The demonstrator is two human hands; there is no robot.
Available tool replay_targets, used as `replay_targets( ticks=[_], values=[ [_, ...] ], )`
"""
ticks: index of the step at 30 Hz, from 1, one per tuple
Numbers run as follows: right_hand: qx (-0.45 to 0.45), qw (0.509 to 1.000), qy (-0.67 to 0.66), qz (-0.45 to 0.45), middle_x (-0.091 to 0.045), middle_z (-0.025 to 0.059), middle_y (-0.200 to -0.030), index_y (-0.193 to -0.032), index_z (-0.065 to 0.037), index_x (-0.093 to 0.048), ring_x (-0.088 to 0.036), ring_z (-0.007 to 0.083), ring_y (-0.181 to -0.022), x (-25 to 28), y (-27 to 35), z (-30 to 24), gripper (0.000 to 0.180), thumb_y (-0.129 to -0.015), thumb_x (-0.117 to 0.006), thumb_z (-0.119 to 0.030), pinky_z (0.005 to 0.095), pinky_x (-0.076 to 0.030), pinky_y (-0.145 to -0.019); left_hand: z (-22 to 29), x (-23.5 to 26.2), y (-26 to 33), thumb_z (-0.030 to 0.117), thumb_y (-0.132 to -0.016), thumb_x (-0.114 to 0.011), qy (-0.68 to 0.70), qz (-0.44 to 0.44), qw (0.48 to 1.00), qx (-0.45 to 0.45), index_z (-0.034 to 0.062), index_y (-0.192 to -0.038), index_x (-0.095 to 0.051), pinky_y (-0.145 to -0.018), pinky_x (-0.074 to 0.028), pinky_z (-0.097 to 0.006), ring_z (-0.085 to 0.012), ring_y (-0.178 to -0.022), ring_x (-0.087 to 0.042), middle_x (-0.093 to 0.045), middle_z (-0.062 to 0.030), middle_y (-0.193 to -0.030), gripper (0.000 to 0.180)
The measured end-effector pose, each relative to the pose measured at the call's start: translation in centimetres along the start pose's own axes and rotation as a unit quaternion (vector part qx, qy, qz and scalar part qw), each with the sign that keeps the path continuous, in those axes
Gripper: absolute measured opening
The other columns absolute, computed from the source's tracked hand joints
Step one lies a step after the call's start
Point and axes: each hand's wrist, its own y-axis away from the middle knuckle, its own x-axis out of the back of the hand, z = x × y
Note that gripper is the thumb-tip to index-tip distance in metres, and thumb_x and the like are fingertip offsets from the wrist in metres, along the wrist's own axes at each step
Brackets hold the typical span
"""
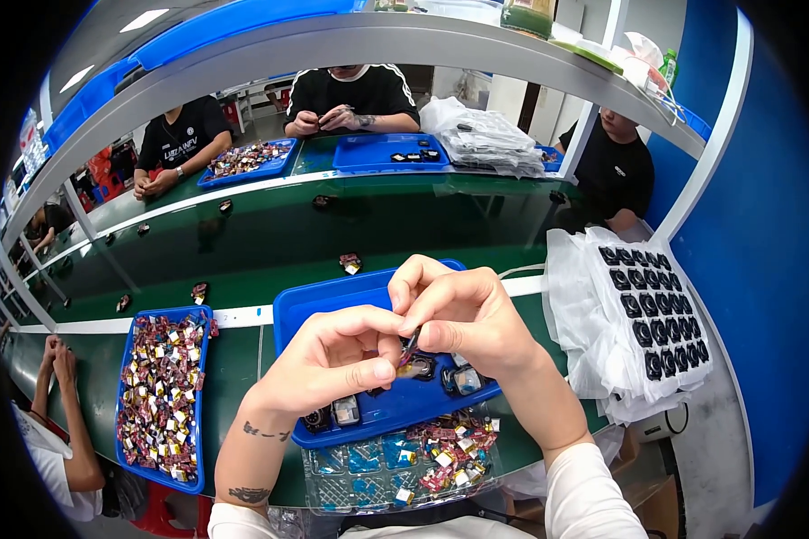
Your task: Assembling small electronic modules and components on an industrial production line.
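Both of my hands meet above a blue tray [285, 310]. The fingertips of my left hand [337, 355] and my right hand [476, 319] pinch a small dark part [411, 345] with a reddish strip beneath it; my fingers cover most of it. In the tray below lie several small black housings [466, 381], some with a pale square piece inside. Close to my body, at the tray's near edge, a clear compartment tray [333, 490] holds blue-wrapped pieces and a heap of small reddish circuit pieces [454, 454] with white and yellow parts.
Left of me stands a blue bin [200, 476] heaped with similar circuit pieces. At right, stacked white trays [593, 310] carry rows of black housings [656, 310]. Beyond runs a green conveyor belt [270, 234] with scattered parts. Co-workers sit across it and at left; a shelf beam [404, 36] crosses overhead.
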Motion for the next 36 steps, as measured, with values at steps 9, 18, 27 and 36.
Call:
replay_targets(
  ticks=[9,18,27,36],
  values=[
    [-0.018,0.998,0.034,0.053,-0.055,0.0068,-0.091,-0.088,-0.005,-0.072,-0.051,0.0141,-0.085,0.6,0.0,0.1,0.014,-0.077,-0.075,-0.014,0.0278,-0.042,-0.08,-0.7,-0.2,-0.6,0.001,-0.082,-0.067,-0.06,0.076,0.993,-0.063,0.0018,-0.081,-0.054,-0.08,-0.053,-0.031,-0.0184,-0.096,-0.062,-0.061,-0.0127,-0.104,0.013],
    [0.023,0.997,-0.007,-0.071,-0.054,0.0184,-0.113,-0.081,-0.009,-0.074,-0.052,0.0223,-0.1,0.6,-0.2,0.2,0.018,-0.07,-0.08,-0.023,0.0307,-0.041,-0.078,-1.5,0.0,-0.7,0.03,-0.097,-0.044,0.114,-0.099,0.978,0.141,-0.0128,-0.126,-0.04,-0.075,-0.054,-0.036,-0.0284,-0.087,-0.066,-0.054,-0.0389,-0.111,0.052],
    [0.025,0.999,0.015,0.02,-0.059,0.0111,-0.091,-0.089,-0.001,-0.071,-0.056,0.0146,-0.082,0.5,-0.1,-0.4,0.011,-0.08,-0.071,-0.006,0.0241,-0.044,-0.072,-2.1,-0.8,-0.9,0.002,-0.073,-0.074,0.054,0.041,0.997,-0.042,0.0033,-0.076,-0.058,-0.074,-0.05,-0.028,-0.0159,-0.081,-0.06,-0.062,-0.0086,-0.086,0.017],
    [0.109,0.951,0.254,0.136,-0.062,0.0048,-0.08,-0.087,-0.001,-0.071,-0.052,0.0094,-0.073,0.3,-0.2,0.6,0.009,-0.079,-0.072,-0.005,0.0224,-0.04,-0.064,-0.9,-1.4,-1.2,-0.004,-0.078,-0.067,-0.165,0.211,0.955,-0.13,-0.0037,-0.094,-0.058,-0.069,-0.047,-0.021,-0.0093,-0.074,-0.059,-0.061,-0.007,-0.085,0.019]
  ],
)
